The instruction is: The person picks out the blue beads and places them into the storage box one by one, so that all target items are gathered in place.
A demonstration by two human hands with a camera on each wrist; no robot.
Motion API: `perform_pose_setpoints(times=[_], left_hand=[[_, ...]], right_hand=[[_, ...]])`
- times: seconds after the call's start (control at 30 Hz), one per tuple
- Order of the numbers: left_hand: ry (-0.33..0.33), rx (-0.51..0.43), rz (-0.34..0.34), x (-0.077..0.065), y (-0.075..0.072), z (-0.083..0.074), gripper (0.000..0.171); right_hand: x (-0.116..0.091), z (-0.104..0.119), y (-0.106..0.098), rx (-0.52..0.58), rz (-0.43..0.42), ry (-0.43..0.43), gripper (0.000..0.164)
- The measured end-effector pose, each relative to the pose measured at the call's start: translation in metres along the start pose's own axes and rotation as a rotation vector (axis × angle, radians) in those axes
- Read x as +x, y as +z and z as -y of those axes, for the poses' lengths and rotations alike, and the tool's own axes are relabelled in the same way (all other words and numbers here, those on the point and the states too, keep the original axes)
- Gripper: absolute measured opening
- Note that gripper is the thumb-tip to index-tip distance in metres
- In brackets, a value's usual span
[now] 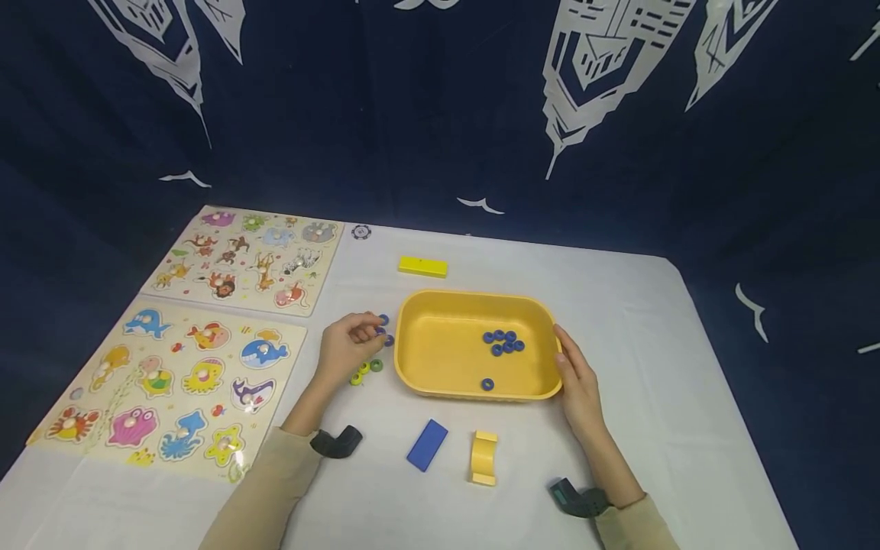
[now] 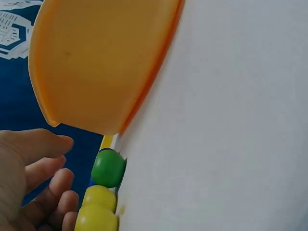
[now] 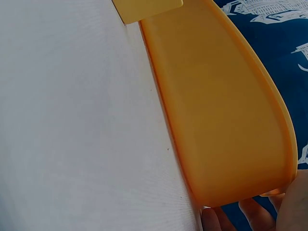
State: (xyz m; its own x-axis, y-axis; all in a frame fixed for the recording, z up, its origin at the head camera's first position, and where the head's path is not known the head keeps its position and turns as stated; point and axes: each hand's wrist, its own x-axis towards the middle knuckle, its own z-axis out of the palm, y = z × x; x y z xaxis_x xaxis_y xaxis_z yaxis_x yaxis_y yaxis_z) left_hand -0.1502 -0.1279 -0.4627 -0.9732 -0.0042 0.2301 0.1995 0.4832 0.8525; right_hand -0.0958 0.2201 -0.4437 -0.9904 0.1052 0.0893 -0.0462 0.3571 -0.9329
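A yellow plastic basin [image 1: 440, 359] sits mid-table with several blue beads [image 1: 509, 347] in it. My right hand [image 1: 580, 382] holds the basin's right end, thumb at the rim and fingers along the outer wall. To the left of the basin, my left hand [image 1: 347, 347] is over a few blue beads [image 1: 389, 341], its fingers loosely bent. In the left wrist view its thumb and fingers are apart with nothing seen between them. A green bead [image 2: 109, 168] and yellow beads [image 2: 97, 216] lie close by that hand.
Two animal peg puzzles, one far [image 1: 241, 263] and one near [image 1: 172, 382], lie at the left. Behind the basin is a yellow block [image 1: 422, 266]. A blue block [image 1: 427, 445] and a pale yellow arched block [image 1: 483, 458] lie in front. A dark patterned curtain [image 1: 412, 114] hangs behind.
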Motion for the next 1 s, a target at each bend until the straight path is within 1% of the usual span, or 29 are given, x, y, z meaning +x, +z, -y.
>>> perform_pose_setpoints(times=[0.2, 0.27, 0.37, 0.47, 0.5, 0.57, 0.63, 0.7, 0.77, 0.83, 0.9, 0.93, 1.0], left_hand=[[0.103, 0.285, -0.003, -0.001, 0.007, 0.004, 0.025], [0.123, 0.350, -0.002, -0.001, 0.009, 0.006, 0.025], [0.141, 0.417, 0.003, -0.001, 0.011, 0.008, 0.026], [0.161, 0.463, 0.006, -0.002, 0.012, 0.008, 0.024], [0.166, 0.464, 0.005, -0.002, 0.012, 0.006, 0.023], [0.169, 0.440, -0.010, -0.001, 0.010, 0.000, 0.022], [0.163, 0.376, -0.038, 0.000, 0.005, -0.009, 0.021], [0.156, 0.273, -0.062, 0.002, 0.001, -0.024, 0.021], [0.146, 0.140, -0.054, 0.006, 0.000, -0.040, 0.021], [0.131, 0.020, 0.002, 0.010, 0.003, -0.057, 0.020], [0.115, -0.048, 0.088, 0.014, 0.012, -0.072, 0.018], [0.111, -0.065, 0.137, 0.017, 0.018, -0.078, 0.017], [0.121, -0.047, 0.229, 0.021, 0.032, -0.086, 0.017]], right_hand=[[-0.002, 0.006, 0.002, -0.011, -0.003, -0.007, 0.040], [-0.002, 0.006, 0.002, -0.009, -0.003, -0.008, 0.040], [-0.002, 0.006, 0.001, -0.005, 0.000, -0.006, 0.040], [-0.002, 0.006, 0.001, -0.008, 0.001, -0.004, 0.040], [-0.003, 0.006, 0.001, -0.007, 0.002, -0.005, 0.040], [-0.003, 0.005, 0.001, -0.001, 0.001, -0.009, 0.040], [-0.004, 0.005, 0.001, -0.001, 0.005, -0.018, 0.041], [-0.004, 0.005, 0.001, 0.004, 0.006, -0.026, 0.041], [-0.004, 0.005, 0.001, -0.001, 0.004, -0.029, 0.040], [-0.003, 0.006, 0.001, -0.007, -0.003, -0.022, 0.040], [-0.003, 0.006, 0.000, -0.013, -0.007, -0.018, 0.040], [-0.003, 0.006, 0.000, -0.016, -0.006, -0.016, 0.040], [-0.003, 0.006, 0.000, -0.013, -0.001, -0.025, 0.040]])
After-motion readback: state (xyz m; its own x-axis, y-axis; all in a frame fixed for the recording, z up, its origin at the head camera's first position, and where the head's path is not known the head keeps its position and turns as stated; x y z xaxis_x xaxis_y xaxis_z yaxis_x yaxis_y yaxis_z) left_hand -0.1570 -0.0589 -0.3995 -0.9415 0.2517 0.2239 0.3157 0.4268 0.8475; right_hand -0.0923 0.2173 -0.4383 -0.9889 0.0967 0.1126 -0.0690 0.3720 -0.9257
